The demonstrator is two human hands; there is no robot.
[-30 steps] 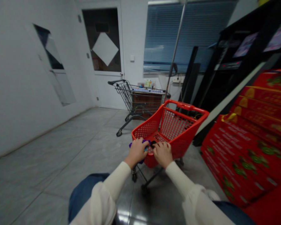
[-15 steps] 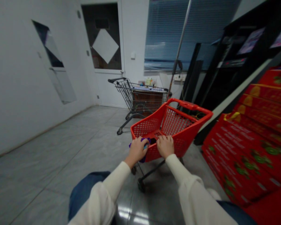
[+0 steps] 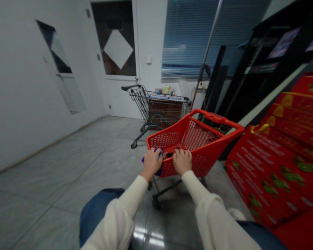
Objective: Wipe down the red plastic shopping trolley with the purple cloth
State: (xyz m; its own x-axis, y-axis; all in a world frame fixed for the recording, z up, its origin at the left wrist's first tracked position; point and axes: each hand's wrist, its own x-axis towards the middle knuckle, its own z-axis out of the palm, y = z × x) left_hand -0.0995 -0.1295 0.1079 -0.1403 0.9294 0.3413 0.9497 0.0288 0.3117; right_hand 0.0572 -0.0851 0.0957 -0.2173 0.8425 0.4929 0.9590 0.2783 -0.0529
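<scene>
Gripping tight here, the left hand (image 3: pixel 151 164) is closed around a purple packet (image 3: pixel 159 171), with the purple poking out on both sides of the fist and a pale blue patch showing by the fingers. Right beside it, the right hand (image 3: pixel 182 161) has its fingers curled firmly over the near rim of a red plastic shopping cart (image 3: pixel 201 147), and a small dark object (image 3: pixel 169 155) sits between the two hands, too small to make out. The packet is up at that same near end of the cart, held just over the rim. Cream sleeves (image 3: pixel 130 194) run down to blue jeans (image 3: pixel 99 211) at the bottom of the view.

Out ahead, a wire shopping cart (image 3: pixel 138 96) stands on the grey tile floor (image 3: pixel 67 166) with a brown box (image 3: pixel 165 113) inside, in front of a white door (image 3: pixel 122 99) and a window with blue blinds (image 3: pixel 198 38). Over on the right, red printed cartons (image 3: pixel 276 156) are stacked up just beside the red cart, below black display units (image 3: pixel 276 59).
</scene>
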